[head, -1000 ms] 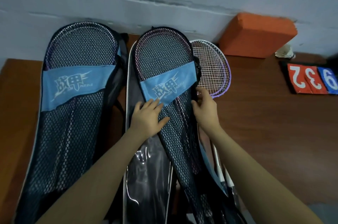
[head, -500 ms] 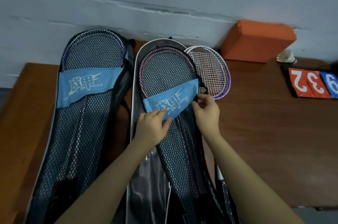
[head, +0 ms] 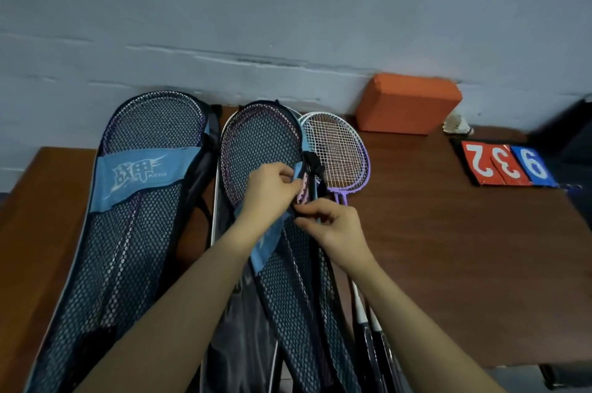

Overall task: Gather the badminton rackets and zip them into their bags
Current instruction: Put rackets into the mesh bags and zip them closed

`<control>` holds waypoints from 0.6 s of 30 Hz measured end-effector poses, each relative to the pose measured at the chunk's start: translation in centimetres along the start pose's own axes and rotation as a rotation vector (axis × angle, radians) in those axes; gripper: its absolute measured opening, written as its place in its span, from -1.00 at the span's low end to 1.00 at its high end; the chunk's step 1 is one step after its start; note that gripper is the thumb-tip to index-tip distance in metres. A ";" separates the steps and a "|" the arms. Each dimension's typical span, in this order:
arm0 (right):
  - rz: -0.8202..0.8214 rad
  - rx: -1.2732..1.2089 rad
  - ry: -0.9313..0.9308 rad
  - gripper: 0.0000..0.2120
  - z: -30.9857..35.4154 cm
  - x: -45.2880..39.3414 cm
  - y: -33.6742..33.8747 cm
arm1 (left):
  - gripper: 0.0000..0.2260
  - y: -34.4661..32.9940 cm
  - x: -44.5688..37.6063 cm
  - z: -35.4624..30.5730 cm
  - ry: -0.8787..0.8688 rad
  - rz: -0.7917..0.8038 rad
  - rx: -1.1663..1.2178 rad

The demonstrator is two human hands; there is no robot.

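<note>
Head view: on brown table [head: 448, 248], orange block [head: 407, 102] against wall, shuttlecock [head: 456, 125] and number cards [head: 506, 165] at right. Loose rackets [head: 339, 152] just beside middle bag [head: 266, 149], heads toward wall, handles running back toward viewer. Left bag [head: 134, 200] parallel alongside. Left hand [head: 269, 190] pinching middle bag's right edge; right hand [head: 336, 226] pinching same edge just below.

A sports storeroom or club corner: a brown wooden table [head: 448, 248] against a cracked grey painted wall [head: 288, 24], with red-and-blue score flip cards [head: 506, 165] and a white shuttlecock [head: 456, 125] near its far right edge.
</note>
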State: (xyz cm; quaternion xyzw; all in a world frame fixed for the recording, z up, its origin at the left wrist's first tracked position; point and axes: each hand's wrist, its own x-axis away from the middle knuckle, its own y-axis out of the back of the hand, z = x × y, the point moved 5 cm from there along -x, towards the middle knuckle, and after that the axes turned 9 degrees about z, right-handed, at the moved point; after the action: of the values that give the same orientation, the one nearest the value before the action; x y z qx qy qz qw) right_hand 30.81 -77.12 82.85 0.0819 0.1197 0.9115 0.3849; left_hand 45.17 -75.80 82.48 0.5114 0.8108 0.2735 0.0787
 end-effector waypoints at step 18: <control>-0.098 0.244 0.147 -0.69 3.8 -3.0 2.7 | -0.72 1.4 6.3 -0.6 -0.125 -0.085 0.366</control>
State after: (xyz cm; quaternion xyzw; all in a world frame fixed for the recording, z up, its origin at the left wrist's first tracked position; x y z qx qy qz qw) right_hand 31.97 -80.48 87.06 0.0551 0.2613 0.8739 0.4061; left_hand 43.11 -70.03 84.73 0.4986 0.8614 0.0855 0.0461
